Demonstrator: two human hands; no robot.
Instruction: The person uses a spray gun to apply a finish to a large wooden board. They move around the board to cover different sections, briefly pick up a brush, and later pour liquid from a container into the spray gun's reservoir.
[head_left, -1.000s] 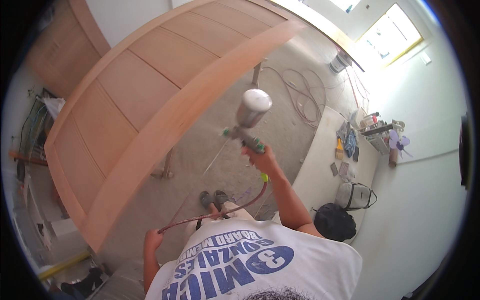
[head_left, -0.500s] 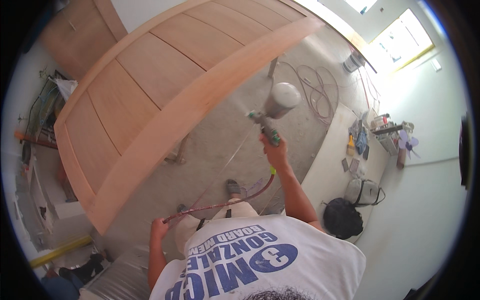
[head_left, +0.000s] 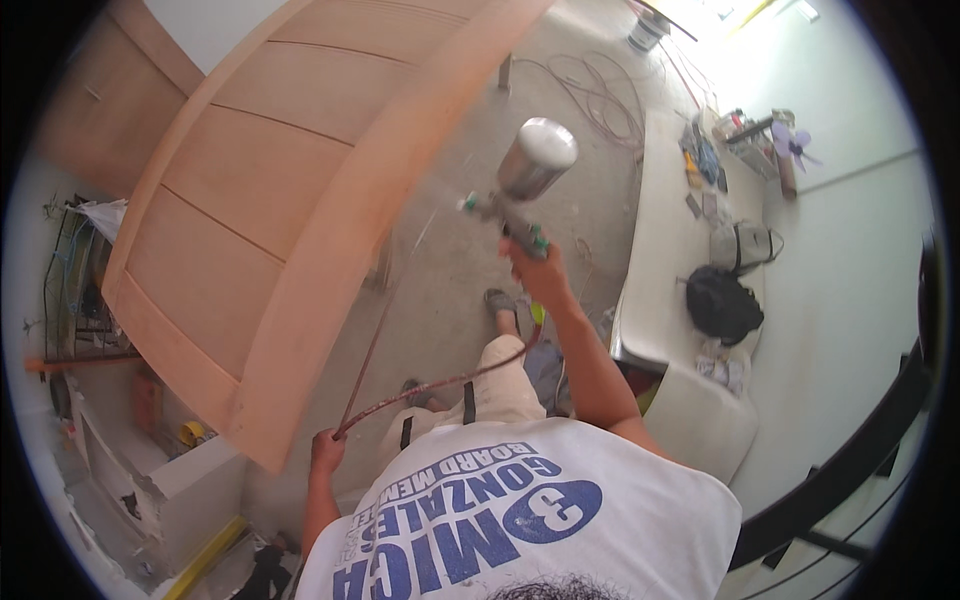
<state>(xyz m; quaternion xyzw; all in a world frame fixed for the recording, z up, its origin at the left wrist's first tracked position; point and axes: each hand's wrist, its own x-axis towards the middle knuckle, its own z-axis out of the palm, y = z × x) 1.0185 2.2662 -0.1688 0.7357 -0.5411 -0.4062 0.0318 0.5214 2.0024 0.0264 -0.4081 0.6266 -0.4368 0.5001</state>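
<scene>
My right hand (head_left: 540, 268) is wrapped round the grip of a spray gun (head_left: 508, 222) with a metal paint cup (head_left: 538, 158) on top. The nozzle points left at the raised edge board of a large panelled wooden door (head_left: 235, 160), a short gap away. Faint mist hangs between them. A reddish hose (head_left: 445, 384) runs from a yellow-green fitting below the gun, across my legs, to my left hand (head_left: 327, 450). That hand is closed round the hose near the door's lower corner.
The door rests on supports above the concrete floor, where more hose (head_left: 595, 100) lies coiled. To the right, a pale board (head_left: 665, 255) bears a black bag (head_left: 722, 305), a grey bag (head_left: 742, 245) and tools. A dark curved railing (head_left: 830, 500) stands at lower right. Clutter lines the left wall.
The view has turned and shifted, so the door stands steeper and the dark railing shows more. The gun is still aimed at the edge board, now slightly closer to its near end.
</scene>
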